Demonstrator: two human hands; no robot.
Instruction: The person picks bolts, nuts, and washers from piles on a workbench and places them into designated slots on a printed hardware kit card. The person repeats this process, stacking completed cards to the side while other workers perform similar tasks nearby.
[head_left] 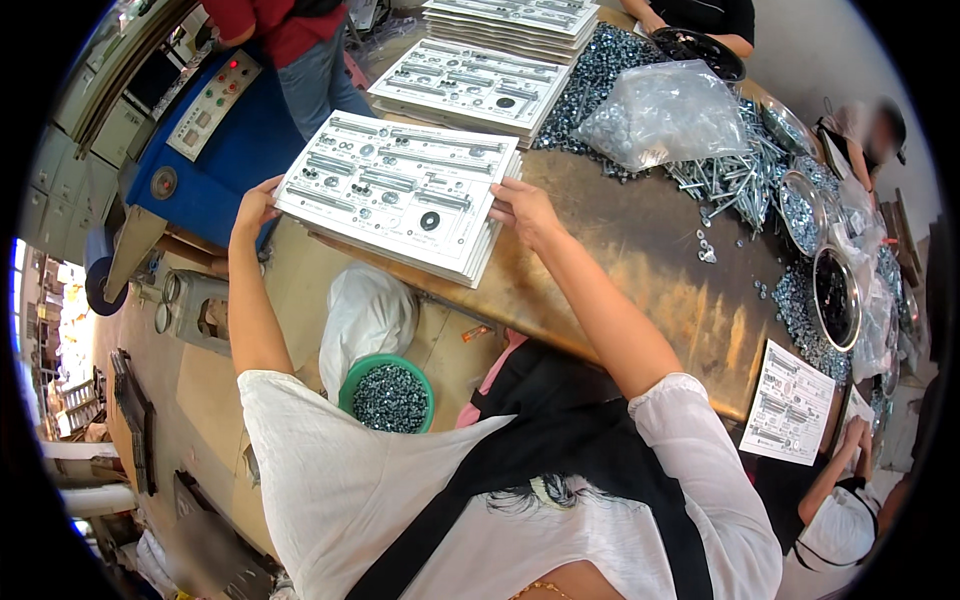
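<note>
- Left hand (262,203): closed on the left edge of the held stack (390,190), some fingers hidden beneath. Judged risk: a loose underside grip could let bottom sheets slip.
- Green tub (430,398) of small metal parts (388,400): below the held stack. Sheets dropped nearside might land there.
- Held stack: printed sheets between both hands, overhanging the table's (620,220) near edge. How much weight the table bears: cannot tell. Too much overhang could tip it.
- Right hand (525,208): fingers bent, gripping the held stack's right edge. Layers look stepped below it; uneven squeezing might fan them.
- Room, left of held stack: blue machine (225,170) behind the left arm; gap depth unclear.
- Behind held stack: second stack (470,80) very near. Little space; a forward push could knock it.
- Right of held stack: bare tabletop, best room for sliding; farther right, loose washers (706,248) and long bolts (735,185) limit it.
</note>
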